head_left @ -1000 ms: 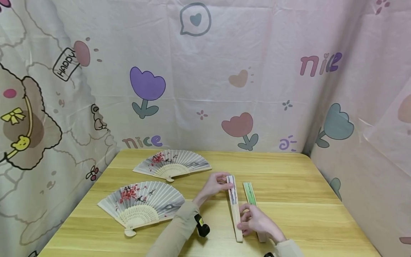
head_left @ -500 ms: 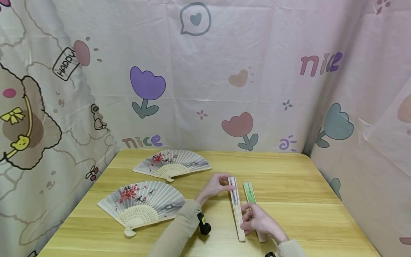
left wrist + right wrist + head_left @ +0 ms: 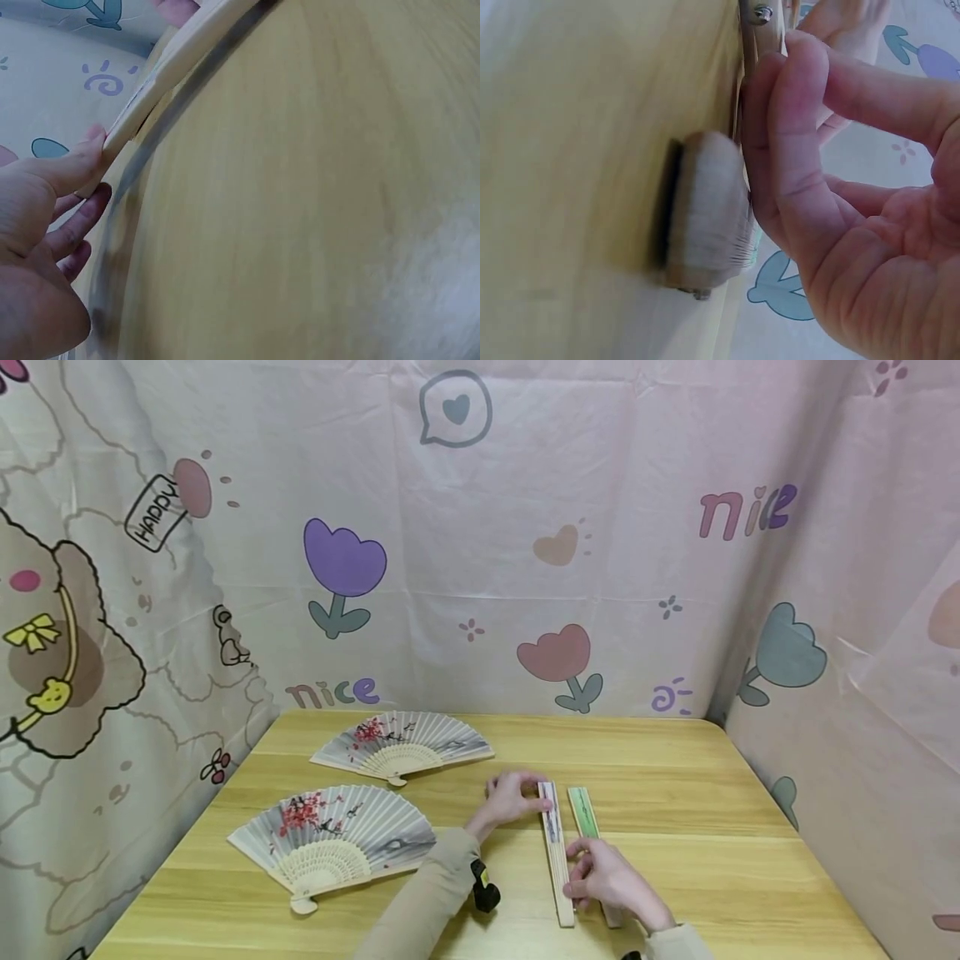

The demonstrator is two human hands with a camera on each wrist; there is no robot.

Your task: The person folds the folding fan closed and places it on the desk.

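Table: wood-grain top, rounded far right corner.
White folded fan: right of centre, lying near to far; blue-purple print on its far part; metal rivet at its near end.
Left hand: thumb and fingers nearly together, pinching the fan's far end.
Right hand: fingers curled, thumb nearly meeting them, holding the fan's right edge toward its near end.
Green folded fan: just right, partly hidden by the right hand.
Near spread fan: left; red blossom print.
Far spread fan: beyond it; matching print.
Left wrist camera: black; yellow label too small to read.
Backdrop: printed fabric; "HAPPY" at left, "nice" at far left and far right.
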